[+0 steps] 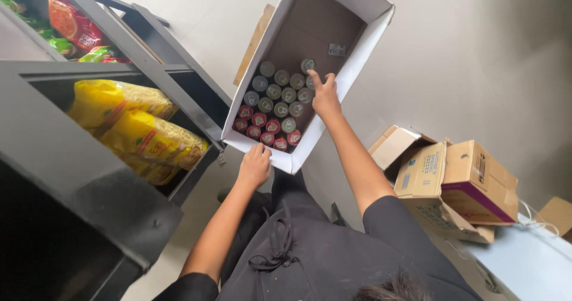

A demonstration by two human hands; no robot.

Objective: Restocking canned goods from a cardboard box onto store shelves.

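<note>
Box (357, 51): open white carton with a brown inside, lying on the pale floor beside the shelf, long axis running away from the viewer; top flaps spread so the contents show from above.
Cans (275, 104): standing upright on end, packed tight at the near end of the box; red tops in the 2 nearest rows, grey-green tops behind; far half of the box bare.
Left hand (255, 166): curled over the near rim of the box, knuckles up, apparently gripping the cardboard edge; probably there to steady the box while the other arm reaches in. Fingertips tucked behind the rim, out of sight.
Right hand (326, 94): stretched into the box, fingers partly spread, tips on the farthest cans by the right wall; contact plain, a real grip on any 1 can impossible to confirm.
Shelf (89, 182): dark metal rack at left, yellow noodle packs (140, 131) lying on a lower level, red and green packets above; topmost part cut off by the frame edge.
Other boxes (453, 182): 3 or so brown cartons stacked loosely at right, 1 open; contents hidden.
Hard to make out: exact can count, small grey label on the box floor, light surface at lower right only partly in frame.
</note>
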